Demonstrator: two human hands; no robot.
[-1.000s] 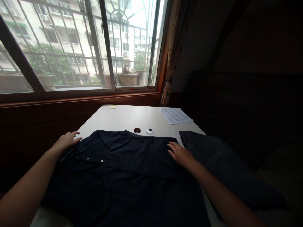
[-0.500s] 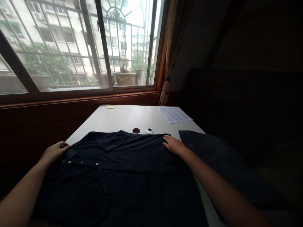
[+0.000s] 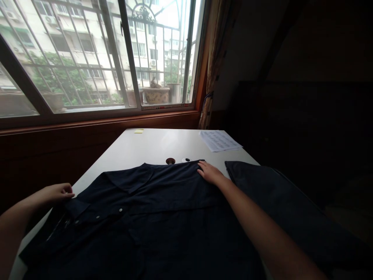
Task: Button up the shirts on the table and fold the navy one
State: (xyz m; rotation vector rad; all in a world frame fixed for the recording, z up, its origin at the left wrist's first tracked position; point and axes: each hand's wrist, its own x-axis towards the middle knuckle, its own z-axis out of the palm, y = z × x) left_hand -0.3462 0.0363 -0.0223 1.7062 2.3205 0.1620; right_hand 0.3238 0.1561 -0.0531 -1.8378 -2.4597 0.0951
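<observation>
A dark navy shirt (image 3: 175,225) with pale buttons lies spread over the front of a white table (image 3: 116,151), its collar toward the window. At the shirt's left upper edge, my left hand (image 3: 55,192) has its fingers curled and thumb pressed in; it seems to pinch the cloth there, though the fingertips partly hide the contact. My right hand (image 3: 210,173) rests palm down near the upper right corner, fingers stretched out and slightly apart on the fabric. Beside my right forearm lies another dark garment (image 3: 256,186), partly over the table's right edge.
Printed papers (image 3: 220,140) lie at the table's back right, and a yellow sticky note (image 3: 139,131) at the back left. A round hole (image 3: 170,161) and a white grommet (image 3: 186,160) sit just beyond the shirt. A barred window (image 3: 116,58) and curtain (image 3: 210,77) stand behind.
My left hand has moved left and toward me, and the shirt's left side has shifted with it. My right hand and the shirt's right corner have moved slightly left and away, partly covering the grommet.
</observation>
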